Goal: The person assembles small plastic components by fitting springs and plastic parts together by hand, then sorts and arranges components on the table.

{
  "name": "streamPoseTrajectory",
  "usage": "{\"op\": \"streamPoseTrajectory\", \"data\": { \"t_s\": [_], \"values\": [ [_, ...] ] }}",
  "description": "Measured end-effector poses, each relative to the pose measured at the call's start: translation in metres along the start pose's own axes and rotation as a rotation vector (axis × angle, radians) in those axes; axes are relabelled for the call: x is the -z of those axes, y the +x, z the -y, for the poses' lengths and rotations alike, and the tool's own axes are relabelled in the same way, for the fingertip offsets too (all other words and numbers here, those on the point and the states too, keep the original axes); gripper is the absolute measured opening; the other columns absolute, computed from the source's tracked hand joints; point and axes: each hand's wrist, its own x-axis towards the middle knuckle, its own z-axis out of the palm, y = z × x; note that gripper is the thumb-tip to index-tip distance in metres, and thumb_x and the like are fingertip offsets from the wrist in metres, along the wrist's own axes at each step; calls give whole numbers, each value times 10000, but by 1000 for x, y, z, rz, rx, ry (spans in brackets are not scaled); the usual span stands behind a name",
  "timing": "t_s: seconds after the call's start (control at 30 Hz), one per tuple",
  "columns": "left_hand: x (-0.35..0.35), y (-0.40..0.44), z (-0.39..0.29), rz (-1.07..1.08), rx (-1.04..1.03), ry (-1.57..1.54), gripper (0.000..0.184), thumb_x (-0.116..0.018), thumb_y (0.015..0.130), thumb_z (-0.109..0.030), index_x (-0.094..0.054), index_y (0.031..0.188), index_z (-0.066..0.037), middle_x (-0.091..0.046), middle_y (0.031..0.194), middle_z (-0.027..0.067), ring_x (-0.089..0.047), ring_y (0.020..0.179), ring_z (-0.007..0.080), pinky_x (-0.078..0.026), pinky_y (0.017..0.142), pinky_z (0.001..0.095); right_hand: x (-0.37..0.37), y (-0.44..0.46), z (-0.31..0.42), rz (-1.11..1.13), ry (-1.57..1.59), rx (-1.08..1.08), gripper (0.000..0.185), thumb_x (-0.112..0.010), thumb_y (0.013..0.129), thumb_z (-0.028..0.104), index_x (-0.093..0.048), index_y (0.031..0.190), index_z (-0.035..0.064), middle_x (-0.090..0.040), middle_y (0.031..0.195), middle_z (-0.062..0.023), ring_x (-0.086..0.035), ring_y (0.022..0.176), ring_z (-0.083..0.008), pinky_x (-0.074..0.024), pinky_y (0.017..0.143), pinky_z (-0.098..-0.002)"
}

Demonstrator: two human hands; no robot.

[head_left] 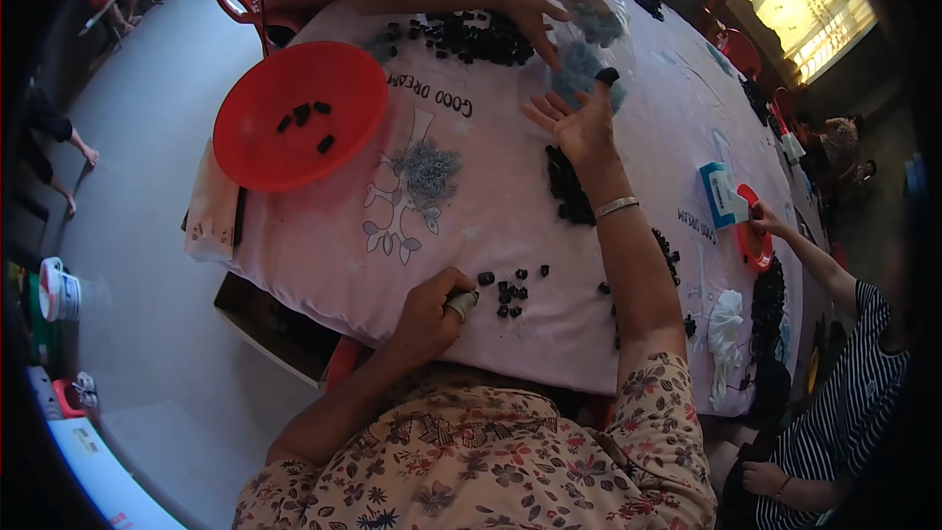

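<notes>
My left hand (432, 314) rests at the near edge of the cloth-covered table, its fingers curled, with a greenish wrap (461, 305) around one finger. Beside it lie several small black pieces (505, 292). Farther forward, my right hand (584, 132) is raised palm up over the table, fingers spread, with a bracelet at the wrist. A black covering or piece (607, 77) sits at its thumb tip; which of the two I cannot tell. Left of that forearm is a pile of black pieces (567, 186). A clear plastic bag (599, 34) lies just beyond my right hand, near a co-worker's hands (535, 20).
A red basin (299, 162) with several black pieces stands at the table's left. More black piles (471, 37) lie at the far side. At right, a person in stripes reaches to a red tray (754, 240) beside a blue box (721, 194). White tissue (725, 334) lies nearby.
</notes>
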Motion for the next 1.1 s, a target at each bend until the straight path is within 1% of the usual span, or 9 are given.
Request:
{"op": "streamPoseTrajectory", "data": {
  "t_s": [0.1,0.5,0.6,0.8,0.87,0.97,1.03,1.07,1.1],
  "values": [
    [0,0,2,12,3,-10,169,-568,779,4,-546,946,-10,-597,817,157,-595,731,254,-456,661,316,27,5,-10,-57,67,-64,1018,-602,829,518,76,1411,30,-90,1416,-321,-217,1300,-495,-360,955,-649],
    [-2,3,3,-8,-63,74,170,-565,769,19,-549,937,-7,-600,819,163,-602,739,279,-458,663,328,34,-10,-1,-79,24,-88,904,-449,898,552,29,1408,-22,-109,1405,-337,-221,1306,-481,-311,1014,-618],
    [0,2,1,-16,-86,74,172,-560,766,30,-543,935,-2,-598,814,163,-601,737,278,-458,661,328,28,-12,-4,-77,15,-93,863,-435,908,540,-16,1402,-30,-163,1374,-333,-252,1288,-475,-318,1015,-608],
    [0,0,3,-17,-89,32,188,-540,751,64,-531,930,7,-591,809,160,-598,738,283,-457,665,328,43,4,3,-125,-149,-31,460,-505,928,266,-355,1234,-43,-458,1169,-231,-509,1092,-384,-461,918,-527],
    [1,-1,4,-14,-67,8,197,-528,744,77,-529,929,7,-587,808,158,-595,737,287,-457,667,328,32,1,18,-93,-441,122,269,-502,902,116,-458,1131,-17,-551,1031,-157,-601,957,-293,-529,825,-442],
    [0,-3,6,-33,-21,-58,218,-506,730,92,-528,929,5,-578,817,155,-589,747,288,-456,674,331,8,18,48,-90,-773,385,213,-496,885,76,-528,1081,0,-589,947,-128,-629,891,-228,-543,779,-363],
    [1,-2,2,-59,8,-98,175,-479,808,101,-543,945,13,-548,801,57,-532,657,79,-440,513,252,-7,43,69,-93,-1177,642,207,-518,860,73,-590,1047,21,-631,940,-130,-638,885,-212,-519,810,-326],
    [3,-3,-1,-64,18,-99,175,-479,808,101,-543,945,13,-548,801,57,-532,657,79,-440,513,252,-15,55,77,-89,-1342,801,244,-550,824,96,-601,1051,26,-646,951,-141,-648,879,-231,-513,787,-336],
    [4,-3,-5,-63,-43,-26,232,-484,743,107,-541,943,5,-545,816,99,-546,716,200,-446,598,299,-21,69,85,-80,-1505,965,284,-582,788,120,-613,1056,30,-660,963,-151,-657,872,-251,-506,764,-346]
  ]
}}
